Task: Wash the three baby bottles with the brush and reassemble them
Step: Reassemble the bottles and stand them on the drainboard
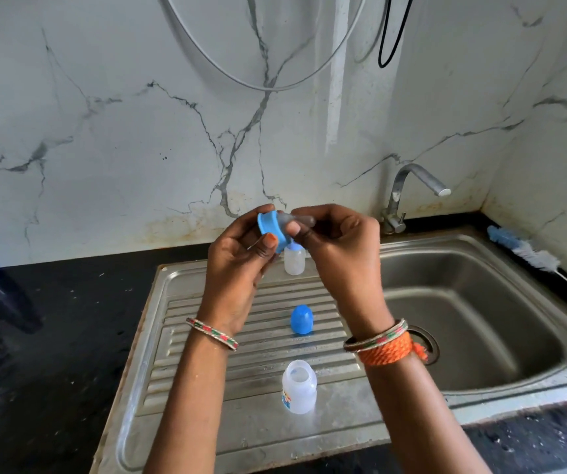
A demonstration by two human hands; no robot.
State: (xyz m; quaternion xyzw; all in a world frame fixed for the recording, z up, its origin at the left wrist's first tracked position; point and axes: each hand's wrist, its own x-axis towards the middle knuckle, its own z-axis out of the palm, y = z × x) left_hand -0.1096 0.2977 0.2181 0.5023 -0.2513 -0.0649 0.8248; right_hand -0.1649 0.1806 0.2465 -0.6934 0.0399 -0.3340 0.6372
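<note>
Both hands raised over the steel draining board (207,343), held close together. Left hand (241,265) grips a blue screw ring (270,229), fingers curled round its rim, thumb on the near edge. Right hand (340,248) pinches a clear teat (297,220) where it pokes out of the ring; how far the teat sits through the ring is masked by the fingers. On the board, near side: an open bottle (299,386) standing upright, no top, printed label only partly readable. Middle of the board: a blue dome cap (302,319). Far side: a second bottle (294,260), its top half hidden behind the hands, a bit of blue showing at its neck. A third bottle cannot be made out. Bottle brush (528,251) lies on the far right counter beyond the sink basin (480,302), its handle cut off at the frame edge.
</note>
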